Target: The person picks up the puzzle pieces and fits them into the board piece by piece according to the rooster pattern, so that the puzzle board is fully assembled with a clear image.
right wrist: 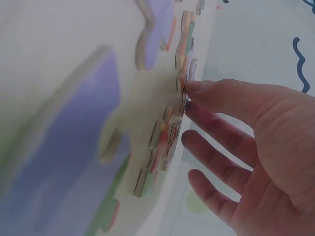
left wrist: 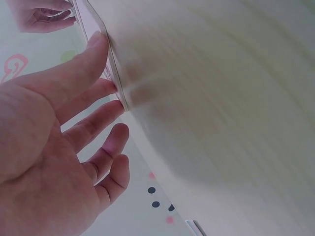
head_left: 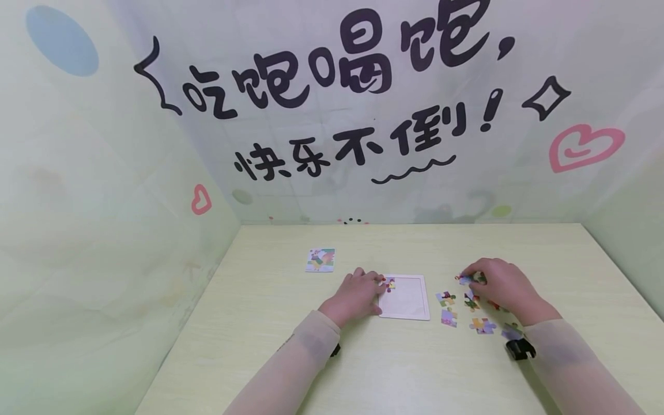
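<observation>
Several knobbed, multicoloured pieces (head_left: pixel 482 326) lay right; your right hand (head_left: pixel 504 283) pinched one, your spread left hand (head_left: pixel 355 295) touched the white tray (head_left: pixel 407 301).

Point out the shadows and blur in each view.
Head view: a dim shadow lies on the table beside the right sleeve, and the puzzle pieces show too small for crisp detail; left wrist view: soft shadows spread on the table near the left hand; right wrist view: the nearest piece is badly blurred, while those by the right hand look sharper.
</observation>
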`<state>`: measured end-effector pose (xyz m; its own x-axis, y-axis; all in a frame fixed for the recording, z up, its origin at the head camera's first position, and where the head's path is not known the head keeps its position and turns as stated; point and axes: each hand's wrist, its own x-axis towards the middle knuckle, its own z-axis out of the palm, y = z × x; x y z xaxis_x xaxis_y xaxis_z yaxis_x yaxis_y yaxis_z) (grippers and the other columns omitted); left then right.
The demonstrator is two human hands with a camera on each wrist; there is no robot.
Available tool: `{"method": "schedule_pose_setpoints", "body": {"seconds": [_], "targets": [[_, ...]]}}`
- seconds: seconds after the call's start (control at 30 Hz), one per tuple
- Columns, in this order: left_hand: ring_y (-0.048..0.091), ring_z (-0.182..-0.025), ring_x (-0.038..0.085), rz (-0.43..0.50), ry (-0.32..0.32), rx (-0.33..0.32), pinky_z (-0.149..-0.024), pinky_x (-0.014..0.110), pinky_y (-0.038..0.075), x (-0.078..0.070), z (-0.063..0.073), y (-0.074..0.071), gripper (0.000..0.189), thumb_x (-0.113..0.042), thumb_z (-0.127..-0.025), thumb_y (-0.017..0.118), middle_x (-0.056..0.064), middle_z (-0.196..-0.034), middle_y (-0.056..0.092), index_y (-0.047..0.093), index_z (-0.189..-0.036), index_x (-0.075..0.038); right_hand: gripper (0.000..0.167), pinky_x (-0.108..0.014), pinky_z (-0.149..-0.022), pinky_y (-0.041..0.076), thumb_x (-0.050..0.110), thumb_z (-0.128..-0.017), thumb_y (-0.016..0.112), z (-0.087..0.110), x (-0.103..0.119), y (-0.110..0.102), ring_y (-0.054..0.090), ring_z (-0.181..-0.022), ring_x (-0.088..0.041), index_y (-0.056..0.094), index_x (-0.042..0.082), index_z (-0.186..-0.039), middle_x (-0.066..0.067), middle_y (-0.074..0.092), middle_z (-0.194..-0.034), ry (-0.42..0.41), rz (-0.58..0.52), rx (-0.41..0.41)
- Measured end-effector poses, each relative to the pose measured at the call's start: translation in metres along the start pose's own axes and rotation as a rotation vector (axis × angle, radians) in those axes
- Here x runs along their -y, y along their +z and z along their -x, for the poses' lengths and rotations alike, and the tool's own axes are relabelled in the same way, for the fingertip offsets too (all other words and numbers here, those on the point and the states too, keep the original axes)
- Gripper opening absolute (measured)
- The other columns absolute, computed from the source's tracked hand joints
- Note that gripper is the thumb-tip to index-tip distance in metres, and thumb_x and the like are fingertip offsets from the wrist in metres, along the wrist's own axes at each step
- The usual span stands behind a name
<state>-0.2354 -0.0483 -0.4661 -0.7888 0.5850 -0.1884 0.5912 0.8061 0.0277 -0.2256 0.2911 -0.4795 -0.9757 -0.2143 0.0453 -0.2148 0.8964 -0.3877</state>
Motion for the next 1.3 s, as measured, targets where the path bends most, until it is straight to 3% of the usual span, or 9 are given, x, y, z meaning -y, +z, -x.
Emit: {"method": "schedule_pose_setpoints", "body": {"seconds": [0.53, 0.97, 1.3], "targets": [[0.049, -0.123, 0.022, -0.006, 0.001, -0.008, -0.097, 0.035, 0.046, 0.0009, -0.0008, 0.0021, 0.058, -0.046, -0.087, 0.078, -0.006, -0.157, 0.051, 0.066, -0.140, -0.027, 0.022, -0.057, -0.088, 0.054, 0.012, -0.089, 0.078, -0.0025, -0.0012, 0.0009, 0.061, -0.089, -0.025, 0.078, 0.007, -0.111, -0.015, 0.074, -0.110, -0.020, -0.020, 0.015], [0.048, -0.123, 0.022, -0.023, 0.003, 0.006, -0.098, 0.035, 0.046, -0.0002, -0.0018, 0.0013, 0.056, -0.047, -0.089, 0.077, -0.007, -0.158, 0.050, 0.066, -0.140, -0.027, 0.020, -0.060, -0.092, 0.052, 0.016, -0.089, 0.080, -0.0032, 0.0001, 0.0027, 0.067, -0.097, -0.033, 0.079, 0.006, -0.105, -0.015, 0.075, -0.108, -0.005, -0.015, 0.009], [0.048, -0.123, 0.021, -0.012, -0.004, 0.013, -0.098, 0.034, 0.045, -0.0003, -0.0009, 0.0006, 0.057, -0.047, -0.089, 0.077, -0.007, -0.158, 0.049, 0.065, -0.141, -0.027, 0.019, -0.059, -0.090, 0.054, 0.016, -0.089, 0.079, -0.0036, 0.0068, 0.0030, 0.069, -0.101, -0.037, 0.079, 0.006, -0.106, -0.016, 0.076, -0.110, -0.048, 0.003, -0.027]]}}
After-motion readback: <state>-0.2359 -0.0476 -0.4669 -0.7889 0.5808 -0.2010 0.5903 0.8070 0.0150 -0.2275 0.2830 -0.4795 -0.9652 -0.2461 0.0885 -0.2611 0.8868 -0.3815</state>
